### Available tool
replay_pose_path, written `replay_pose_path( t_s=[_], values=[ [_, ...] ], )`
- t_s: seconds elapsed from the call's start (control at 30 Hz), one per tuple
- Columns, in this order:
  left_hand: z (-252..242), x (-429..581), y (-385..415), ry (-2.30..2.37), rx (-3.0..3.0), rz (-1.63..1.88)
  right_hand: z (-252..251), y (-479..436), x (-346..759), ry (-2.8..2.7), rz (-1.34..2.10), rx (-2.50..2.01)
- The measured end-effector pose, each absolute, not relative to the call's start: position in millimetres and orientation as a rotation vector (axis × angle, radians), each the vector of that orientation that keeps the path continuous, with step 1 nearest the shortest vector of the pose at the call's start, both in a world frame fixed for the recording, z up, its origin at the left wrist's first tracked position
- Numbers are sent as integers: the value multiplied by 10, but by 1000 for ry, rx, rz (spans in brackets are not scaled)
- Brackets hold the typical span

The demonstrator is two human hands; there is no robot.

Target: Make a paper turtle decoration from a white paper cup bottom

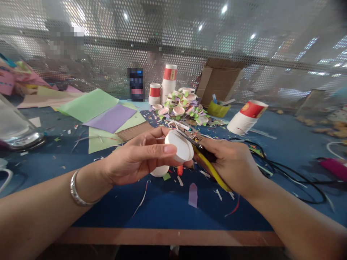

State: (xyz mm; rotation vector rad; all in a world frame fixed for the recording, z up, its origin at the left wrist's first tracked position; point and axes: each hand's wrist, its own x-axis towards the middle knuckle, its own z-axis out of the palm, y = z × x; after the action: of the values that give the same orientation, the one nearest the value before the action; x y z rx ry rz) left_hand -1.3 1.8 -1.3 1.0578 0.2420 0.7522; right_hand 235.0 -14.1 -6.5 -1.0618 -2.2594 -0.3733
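Scissors (209,166), yellow-handled, point up and left from the right hand (234,164), their blades at the upper rim of a white cup base (181,146), as I see it from my remote post. Their long axis slopes from the tip down to the right (I cannot tell whether the blades meet). My left hand (138,155) pinches the base, thumb across its flat round face, which tilts up toward the head camera; its oval outline runs from upper left to lower right. My right hand is wrapped around the handles.

Below the cup base spreads a blue table (119,211) littered with paper scraps, a small purple slip (193,195) lying on its near side. Beyond the base I see a heap of tabbed cup bottoms (179,108); to its left, green paper (89,103); to its right, black cables (292,173). Farthest beyond it, a perforated panel (184,21) spans the room, dotted with lights.
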Motion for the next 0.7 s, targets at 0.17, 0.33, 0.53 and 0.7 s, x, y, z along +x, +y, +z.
replay_pose_path(
  t_s=[0.17, 0.33, 0.53, 0.7],
  values=[
    [1, 4, 12, 265, 1040, 783, -58, -142, 2357, -2254, -425, -1112],
    [-12, 2, 22, 301, 1024, 822, -70, -121, 2356, -2255, -397, -1136],
    [-29, -8, 41, 282, 1024, 784, -66, -128, 2351, -2253, -371, -1131],
    [-27, -4, 33, 232, 1050, 748, -52, -137, 2356, -2269, -344, -1089]
  ],
)
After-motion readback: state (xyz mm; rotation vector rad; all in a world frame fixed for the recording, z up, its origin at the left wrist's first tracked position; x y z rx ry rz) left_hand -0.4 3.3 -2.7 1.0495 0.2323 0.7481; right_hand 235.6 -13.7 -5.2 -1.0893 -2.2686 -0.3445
